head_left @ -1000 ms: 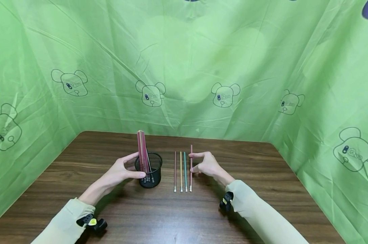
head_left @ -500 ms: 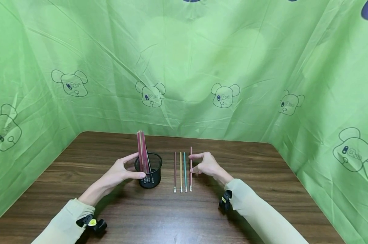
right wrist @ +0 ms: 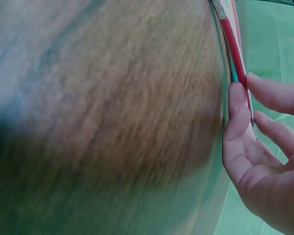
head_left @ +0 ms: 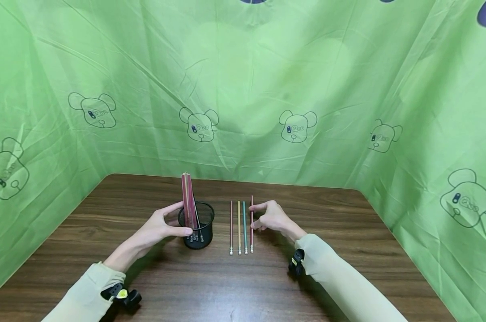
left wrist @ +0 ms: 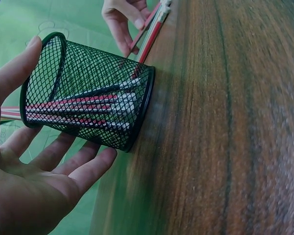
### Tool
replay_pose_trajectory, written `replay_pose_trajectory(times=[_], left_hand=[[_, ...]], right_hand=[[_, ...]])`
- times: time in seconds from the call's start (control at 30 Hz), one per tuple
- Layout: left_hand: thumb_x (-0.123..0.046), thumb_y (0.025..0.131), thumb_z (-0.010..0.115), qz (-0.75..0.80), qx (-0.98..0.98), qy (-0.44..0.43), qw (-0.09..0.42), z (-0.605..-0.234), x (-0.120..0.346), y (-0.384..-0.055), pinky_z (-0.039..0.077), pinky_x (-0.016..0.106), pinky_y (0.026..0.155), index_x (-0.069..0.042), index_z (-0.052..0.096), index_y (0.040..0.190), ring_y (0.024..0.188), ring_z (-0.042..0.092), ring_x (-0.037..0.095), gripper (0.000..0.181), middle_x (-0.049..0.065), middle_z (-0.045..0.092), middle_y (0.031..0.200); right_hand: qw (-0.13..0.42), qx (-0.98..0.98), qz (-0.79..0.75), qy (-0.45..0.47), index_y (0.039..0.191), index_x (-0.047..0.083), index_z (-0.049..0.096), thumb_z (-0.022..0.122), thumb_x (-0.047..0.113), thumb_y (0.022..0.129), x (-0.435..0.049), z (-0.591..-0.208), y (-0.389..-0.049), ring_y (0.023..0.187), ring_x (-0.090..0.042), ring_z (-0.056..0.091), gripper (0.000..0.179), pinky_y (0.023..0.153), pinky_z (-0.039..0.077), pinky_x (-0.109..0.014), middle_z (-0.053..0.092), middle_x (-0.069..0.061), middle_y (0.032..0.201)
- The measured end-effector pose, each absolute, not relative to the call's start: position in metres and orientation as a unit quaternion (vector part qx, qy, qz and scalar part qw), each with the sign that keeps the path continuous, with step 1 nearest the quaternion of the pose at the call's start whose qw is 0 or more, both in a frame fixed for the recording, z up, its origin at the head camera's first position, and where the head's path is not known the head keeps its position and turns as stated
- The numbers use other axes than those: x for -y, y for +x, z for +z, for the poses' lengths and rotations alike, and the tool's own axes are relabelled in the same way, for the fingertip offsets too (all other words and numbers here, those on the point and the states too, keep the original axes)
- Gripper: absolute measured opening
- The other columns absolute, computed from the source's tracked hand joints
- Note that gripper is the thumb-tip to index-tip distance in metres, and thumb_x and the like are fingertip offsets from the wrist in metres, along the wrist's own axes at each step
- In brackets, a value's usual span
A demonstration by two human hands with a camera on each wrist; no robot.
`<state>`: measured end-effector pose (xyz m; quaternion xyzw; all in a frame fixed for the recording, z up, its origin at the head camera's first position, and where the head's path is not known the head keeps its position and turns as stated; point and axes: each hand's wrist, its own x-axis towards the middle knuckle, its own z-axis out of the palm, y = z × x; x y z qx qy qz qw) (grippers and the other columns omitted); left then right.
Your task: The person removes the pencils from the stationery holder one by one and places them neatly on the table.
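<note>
My left hand (head_left: pixel 159 227) holds a black mesh pencil cup (head_left: pixel 205 237), its thumb at the rim and its fingers along the side in the left wrist view. Several pencils (head_left: pixel 188 192), mostly reddish-pink, lean toward the left of the cup with their eraser ends down. To the right, a dark pink pencil (head_left: pixel 231 228), a yellow pencil (head_left: pixel 239 228) and a blue pencil (head_left: pixel 245 228) lie side by side on the table. Beside the blue one, my right hand (head_left: pixel 274 218) pinches a red pencil (right wrist: pixel 233 46), roughly parallel to the row, eraser end toward me.
The brown wood-grain table (head_left: pixel 227 290) carries the cup and the row of pencils. Green fabric (head_left: pixel 243 80) printed with bear faces hangs behind and at both sides. Each wrist wears a black camera strap (head_left: pixel 120 293).
The red pencil's far tip has come down slightly, and my right hand has shifted a little to the left with it. My left hand and the cup have stayed in place.
</note>
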<state>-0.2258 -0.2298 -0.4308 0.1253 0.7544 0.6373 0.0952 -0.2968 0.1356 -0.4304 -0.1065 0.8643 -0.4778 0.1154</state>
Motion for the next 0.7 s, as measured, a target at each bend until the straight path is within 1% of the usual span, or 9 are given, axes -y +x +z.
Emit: replay_pose_trajectory(times=[0.13,0.27,0.37,0.53,0.7], left_hand=[[-0.016,0.087,0.087,0.638,-0.753,0.129,0.093,-0.4304,0.2297,-0.2253,0.045,0.031,0.102,-0.005,0.034,0.164,0.132,0.058,0.035,0.095,0.021,0.052,0.152],[-0.017,0.087,0.087,0.631,-0.760,0.129,0.088,-0.4304,0.2298,-0.2246,0.043,0.036,0.105,-0.003,0.033,0.164,0.131,0.059,0.035,0.095,0.023,0.052,0.152],[-0.017,0.087,0.087,0.630,-0.761,0.125,0.088,-0.4307,0.2296,-0.2247,0.043,0.036,0.105,-0.004,0.034,0.164,0.131,0.059,0.035,0.095,0.022,0.053,0.151],[-0.017,0.087,0.088,0.634,-0.758,0.126,0.091,-0.4313,0.2298,-0.2259,0.044,0.034,0.104,-0.005,0.034,0.164,0.131,0.059,0.035,0.095,0.022,0.053,0.151],[-0.017,0.086,0.088,0.633,-0.758,0.126,0.090,-0.4323,0.2304,-0.2265,0.043,0.037,0.106,-0.006,0.034,0.164,0.131,0.059,0.035,0.095,0.021,0.052,0.152]], right_hand=[[0.119,-0.864,-0.477,-0.107,0.132,0.000,0.072,0.086,-0.007,0.076,-0.1354,-0.4305,-0.2965,0.063,-0.021,0.070,0.058,0.062,0.060,-0.034,0.069,-0.017,0.135],[0.129,-0.863,-0.476,-0.106,0.132,0.000,0.072,0.086,-0.008,0.077,-0.1342,-0.4315,-0.2978,0.065,-0.021,0.073,0.058,0.062,0.061,-0.033,0.069,-0.018,0.135],[0.136,-0.863,-0.475,-0.105,0.132,-0.001,0.072,0.085,-0.008,0.077,-0.1331,-0.4321,-0.2991,0.066,-0.022,0.074,0.057,0.063,0.061,-0.033,0.068,-0.017,0.136],[0.132,-0.868,-0.466,-0.108,0.130,0.001,0.074,0.085,-0.007,0.077,-0.1319,-0.4319,-0.3001,0.065,-0.023,0.074,0.055,0.062,0.061,-0.035,0.070,-0.016,0.133],[0.126,-0.874,-0.454,-0.122,0.127,0.000,0.075,0.086,-0.008,0.077,-0.1309,-0.4338,-0.3013,0.062,-0.024,0.073,0.053,0.061,0.061,-0.035,0.071,-0.016,0.131]])
